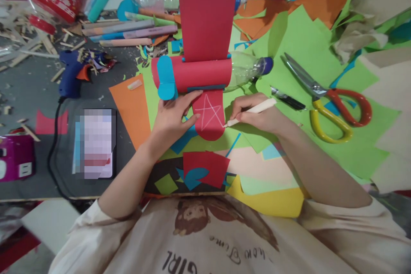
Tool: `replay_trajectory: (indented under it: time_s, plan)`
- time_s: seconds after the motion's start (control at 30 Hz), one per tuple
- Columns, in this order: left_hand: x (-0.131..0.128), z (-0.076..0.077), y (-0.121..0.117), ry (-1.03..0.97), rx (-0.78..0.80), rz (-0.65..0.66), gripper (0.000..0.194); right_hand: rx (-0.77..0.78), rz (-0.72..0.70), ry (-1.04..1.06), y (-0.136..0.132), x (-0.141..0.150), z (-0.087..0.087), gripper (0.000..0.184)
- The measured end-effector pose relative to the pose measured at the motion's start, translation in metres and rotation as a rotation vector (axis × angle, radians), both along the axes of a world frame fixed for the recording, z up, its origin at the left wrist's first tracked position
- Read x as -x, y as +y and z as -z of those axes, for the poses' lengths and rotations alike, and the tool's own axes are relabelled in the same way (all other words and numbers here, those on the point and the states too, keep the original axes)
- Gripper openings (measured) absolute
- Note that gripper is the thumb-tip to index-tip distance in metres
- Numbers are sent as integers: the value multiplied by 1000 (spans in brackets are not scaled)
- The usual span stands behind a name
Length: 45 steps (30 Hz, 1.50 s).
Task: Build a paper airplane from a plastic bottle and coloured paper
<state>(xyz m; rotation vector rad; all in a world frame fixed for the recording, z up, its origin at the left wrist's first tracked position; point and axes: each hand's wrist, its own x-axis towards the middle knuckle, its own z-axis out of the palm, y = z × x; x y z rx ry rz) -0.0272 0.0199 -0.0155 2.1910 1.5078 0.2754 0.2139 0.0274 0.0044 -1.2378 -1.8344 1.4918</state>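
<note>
A plastic bottle point(245, 68) with a dark blue cap lies on its side, its body wrapped in red paper point(202, 72). One long red paper wing point(208, 13) stretches away from it, and a shorter rounded red flap point(210, 132) comes toward me with a white star outline on it. A blue paper tail piece point(166, 77) sits at the left end. My left hand point(175, 115) rests with fingers spread on the flap's left edge. Pinched in my right hand point(252, 113) is a white marker point(257, 109), its tip at the star's lower right point.
Scissors point(324, 94) and a black-handled cutter point(289, 98) lie at right on green paper point(353, 137). At left are a blue glue gun point(70, 72) with its cord, a phone point(96, 143) and several markers point(135, 32). Paper scraps point(205, 167) lie before me.
</note>
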Motion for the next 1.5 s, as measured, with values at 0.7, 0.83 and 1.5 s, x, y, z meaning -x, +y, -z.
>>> replay_trajectory:
  time_s: [0.7, 0.83, 1.5]
  plan:
    - [-2, -4, 1, 14, 46, -15, 49, 76, 221, 234, -1, -1, 8, 15]
    - [-1, -3, 1, 5, 41, -4, 50, -19, 356, 272, -7, 9, 14, 25]
    - [-2, -5, 0, 19, 22, 10, 51, -228, 75, 69, -18, 28, 15, 17]
